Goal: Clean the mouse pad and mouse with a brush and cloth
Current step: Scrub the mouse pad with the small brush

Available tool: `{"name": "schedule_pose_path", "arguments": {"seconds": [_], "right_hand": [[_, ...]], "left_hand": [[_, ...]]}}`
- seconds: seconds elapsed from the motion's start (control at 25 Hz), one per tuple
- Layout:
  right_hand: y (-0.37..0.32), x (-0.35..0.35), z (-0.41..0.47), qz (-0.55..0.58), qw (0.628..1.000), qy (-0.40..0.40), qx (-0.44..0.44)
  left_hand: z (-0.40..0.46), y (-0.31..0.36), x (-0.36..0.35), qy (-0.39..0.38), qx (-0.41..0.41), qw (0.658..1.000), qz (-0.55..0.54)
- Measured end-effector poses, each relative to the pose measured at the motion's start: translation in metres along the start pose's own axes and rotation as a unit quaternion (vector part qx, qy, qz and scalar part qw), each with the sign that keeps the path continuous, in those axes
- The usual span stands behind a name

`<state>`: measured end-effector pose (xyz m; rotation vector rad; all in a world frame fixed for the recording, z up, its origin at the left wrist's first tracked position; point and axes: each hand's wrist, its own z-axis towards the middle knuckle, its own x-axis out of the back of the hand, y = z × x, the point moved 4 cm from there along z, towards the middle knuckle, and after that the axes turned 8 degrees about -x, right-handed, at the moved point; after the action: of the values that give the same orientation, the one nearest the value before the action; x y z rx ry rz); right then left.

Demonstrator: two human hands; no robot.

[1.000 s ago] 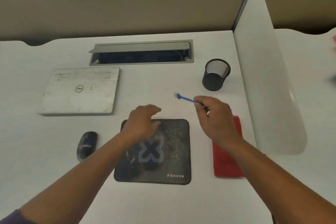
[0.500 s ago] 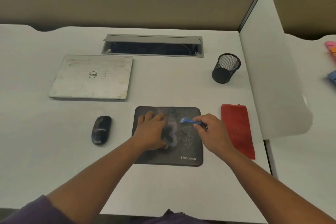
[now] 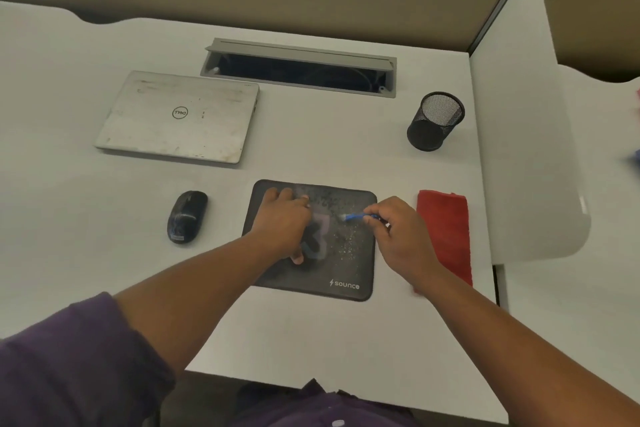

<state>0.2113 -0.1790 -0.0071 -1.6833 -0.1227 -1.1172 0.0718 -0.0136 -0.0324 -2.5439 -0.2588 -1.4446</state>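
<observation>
A black mouse pad (image 3: 349, 263) speckled with pale dust lies at the middle of the white desk. My left hand (image 3: 282, 224) rests flat on its left half with the fingers spread. My right hand (image 3: 401, 236) pinches a small blue brush (image 3: 355, 217), whose bristle end touches the pad near its upper right part. A black mouse (image 3: 187, 217) sits on the desk left of the pad. To the right of the pad lies a folded red cloth (image 3: 446, 232), partly covered by my right wrist.
A closed silver laptop (image 3: 180, 116) lies at the back left. A grey cable hatch (image 3: 299, 68) stands open at the back middle. A black mesh pen cup (image 3: 434, 121) stands at the back right, beside a white divider panel (image 3: 519, 135).
My right hand brought the brush from above the desk down onto the pad. My left hand settled flat on the pad's left half. The head camera shifted, so the scene sits differently in view.
</observation>
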Motion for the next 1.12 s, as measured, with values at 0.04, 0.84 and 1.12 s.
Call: {"name": "schedule_pose_path", "arguments": {"seconds": [0.04, 0.84, 1.12], "right_hand": [[0.001, -0.001, 0.002, -0.032, 0.999, -0.011, 0.030], [0.035, 0.003, 0.035, 0.108, 0.994, -0.003, -0.011], [0.043, 0.003, 0.042, 0.123, 0.991, 0.012, -0.056]], "left_hand": [[0.000, 0.001, 0.003, -0.004, 0.006, 1.000, 0.008], [0.006, 0.009, 0.008, -0.073, 0.073, 0.994, 0.029], [0.013, 0.005, -0.003, -0.070, 0.089, 0.994, 0.009]]}}
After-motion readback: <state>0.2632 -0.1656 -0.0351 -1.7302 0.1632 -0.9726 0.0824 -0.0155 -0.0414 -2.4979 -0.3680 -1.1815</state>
